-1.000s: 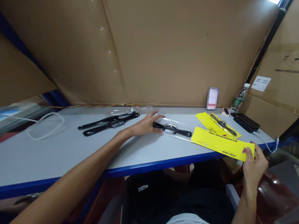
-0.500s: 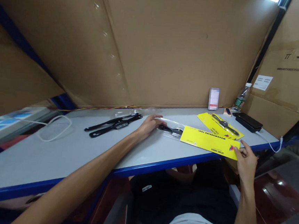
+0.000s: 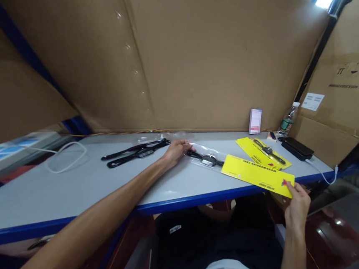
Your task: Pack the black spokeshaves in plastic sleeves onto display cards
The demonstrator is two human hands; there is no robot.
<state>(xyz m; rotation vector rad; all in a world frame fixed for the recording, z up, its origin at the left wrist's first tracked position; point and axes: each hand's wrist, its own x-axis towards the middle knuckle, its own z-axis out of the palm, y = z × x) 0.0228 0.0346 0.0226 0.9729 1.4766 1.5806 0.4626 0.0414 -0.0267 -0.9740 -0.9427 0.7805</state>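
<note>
Right hand (image 3: 298, 203) pinching yellow card (image 3: 256, 174) by end; left hand (image 3: 176, 151) holding clear sleeve (image 3: 206, 148) around black tool (image 3: 209, 160)

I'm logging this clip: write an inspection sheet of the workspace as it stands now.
Surface: grey table with blue edge.
Work items: yellow card, left edge at the right end of a black tool in clear plastic; two more black tools at left; second card bearing a tool, back right.
Clutter: phone, bottle, small box, black case.
Hands: right hand grips the yellow card's right end; left hand is at the plastic's left end, grip unclear.
Cables: white cable looped at left; another by the black case; thin coloured wires along the back.
Surroundings: brown cardboard behind; printed carton at right.
</note>
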